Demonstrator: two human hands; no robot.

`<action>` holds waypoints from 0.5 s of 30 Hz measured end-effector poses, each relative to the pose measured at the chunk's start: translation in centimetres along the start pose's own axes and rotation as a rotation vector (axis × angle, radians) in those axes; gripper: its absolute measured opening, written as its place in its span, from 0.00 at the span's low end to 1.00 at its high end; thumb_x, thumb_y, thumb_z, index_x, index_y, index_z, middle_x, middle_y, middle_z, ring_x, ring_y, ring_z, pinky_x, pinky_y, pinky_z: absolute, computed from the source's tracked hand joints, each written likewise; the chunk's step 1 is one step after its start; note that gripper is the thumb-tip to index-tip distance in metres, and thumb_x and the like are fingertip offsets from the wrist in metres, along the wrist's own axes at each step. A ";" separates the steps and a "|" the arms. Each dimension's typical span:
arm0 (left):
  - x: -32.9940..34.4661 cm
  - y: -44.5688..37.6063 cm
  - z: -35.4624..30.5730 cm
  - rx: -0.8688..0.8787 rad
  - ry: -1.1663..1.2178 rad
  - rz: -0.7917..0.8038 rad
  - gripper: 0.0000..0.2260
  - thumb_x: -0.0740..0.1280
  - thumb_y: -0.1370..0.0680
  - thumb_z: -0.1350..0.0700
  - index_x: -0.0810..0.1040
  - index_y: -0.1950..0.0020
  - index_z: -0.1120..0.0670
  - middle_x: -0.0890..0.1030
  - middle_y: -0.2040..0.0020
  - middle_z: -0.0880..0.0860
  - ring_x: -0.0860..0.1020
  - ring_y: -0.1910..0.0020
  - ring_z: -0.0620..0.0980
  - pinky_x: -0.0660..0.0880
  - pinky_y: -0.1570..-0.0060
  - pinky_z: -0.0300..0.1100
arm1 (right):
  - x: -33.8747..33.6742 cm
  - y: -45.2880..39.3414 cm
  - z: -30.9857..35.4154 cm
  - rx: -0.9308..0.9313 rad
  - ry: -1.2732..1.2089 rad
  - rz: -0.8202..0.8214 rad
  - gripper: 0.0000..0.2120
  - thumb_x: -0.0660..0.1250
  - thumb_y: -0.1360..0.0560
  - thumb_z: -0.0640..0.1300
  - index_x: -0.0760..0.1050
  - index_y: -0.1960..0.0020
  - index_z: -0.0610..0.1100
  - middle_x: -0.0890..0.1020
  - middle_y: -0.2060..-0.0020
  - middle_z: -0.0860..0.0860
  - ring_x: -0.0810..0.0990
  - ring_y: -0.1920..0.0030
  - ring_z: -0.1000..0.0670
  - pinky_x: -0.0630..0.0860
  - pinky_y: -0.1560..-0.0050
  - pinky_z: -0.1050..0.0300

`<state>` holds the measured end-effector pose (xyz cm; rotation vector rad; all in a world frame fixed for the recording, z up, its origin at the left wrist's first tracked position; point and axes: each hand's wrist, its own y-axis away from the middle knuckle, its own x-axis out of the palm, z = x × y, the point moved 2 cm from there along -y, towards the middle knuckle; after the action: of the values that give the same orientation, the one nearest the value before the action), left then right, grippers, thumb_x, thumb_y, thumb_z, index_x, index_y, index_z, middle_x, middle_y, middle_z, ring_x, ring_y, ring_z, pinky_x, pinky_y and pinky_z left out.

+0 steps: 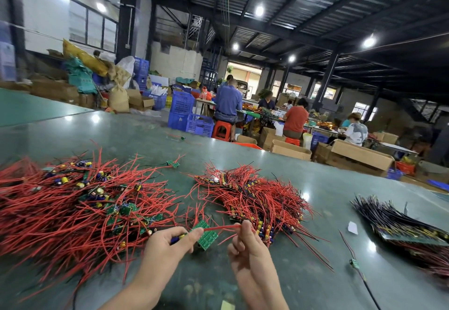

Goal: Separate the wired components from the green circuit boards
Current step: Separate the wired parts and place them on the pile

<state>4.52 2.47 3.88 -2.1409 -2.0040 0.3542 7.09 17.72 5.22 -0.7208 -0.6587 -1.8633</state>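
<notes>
- A big loose heap of red wires (60,202) with small green boards and blue-and-yellow capacitors fills the left of the frame, spreading right up to the left hand.
- The left hand (167,241), lower centre, is curled round a wired component, a blue capacitor (175,239) showing between its fingers; thumb and forefinger pinch at the edge of a green circuit board (205,235).
- That board sits tilted between the 2 hands, just above the grey-green table (328,188).
- 1 red wire (222,227) runs from the board to the right hand (245,244), whose fingertips pinch it; the other fingers are curled.
- A 2nd, neater pile of red-wired parts (252,195) lies just behind the right hand, touching its fingertips' side.
- Further right, a single small board on a thin lead (354,263) and a white scrap (352,227) lie apart.
- At the right edge, a stack of dark-wired boards (401,224).
- Upper right: seated workers (295,119), cardboard boxes, blue crates (182,113).
</notes>
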 end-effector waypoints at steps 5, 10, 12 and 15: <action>-0.5 -0.2 -0.3 0.019 0.018 -0.031 0.19 0.70 0.33 0.45 0.72 0.77 0.54 0.60 0.78 0.47 0.57 0.77 0.43 0.55 0.75 0.34 | -0.4 -0.1 0.8 -0.057 0.086 -0.036 0.06 0.68 0.35 0.42 0.81 0.62 0.40 0.82 0.70 0.46 0.66 0.79 0.58 0.65 0.79 0.68; -0.5 -0.2 -0.4 0.017 0.018 -0.013 0.19 0.69 0.36 0.41 0.72 0.77 0.54 0.61 0.77 0.48 0.59 0.76 0.44 0.57 0.72 0.37 | -0.2 0.0 0.8 -0.029 0.014 0.005 0.07 0.68 0.37 0.45 0.83 0.69 0.43 0.81 0.72 0.49 0.65 0.80 0.57 0.65 0.80 0.67; -0.3 -0.1 -0.4 -0.004 0.020 0.002 0.19 0.69 0.36 0.39 0.72 0.77 0.53 0.61 0.77 0.48 0.59 0.76 0.43 0.57 0.72 0.36 | 0.0 0.1 0.8 0.009 -0.065 0.026 0.05 0.70 0.39 0.45 0.81 0.66 0.44 0.80 0.73 0.50 0.66 0.80 0.57 0.65 0.81 0.67; -0.4 -0.2 -0.3 -0.035 0.028 0.018 0.20 0.69 0.36 0.39 0.72 0.76 0.54 0.61 0.76 0.49 0.59 0.76 0.44 0.57 0.69 0.39 | -0.3 0.0 1.0 -0.018 -0.022 0.026 0.07 0.67 0.34 0.45 0.79 0.60 0.42 0.81 0.72 0.48 0.66 0.80 0.57 0.64 0.80 0.67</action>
<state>4.44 2.10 4.23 -2.1740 -1.9912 0.2914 7.42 18.59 5.67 -0.7589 -0.6450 -1.8421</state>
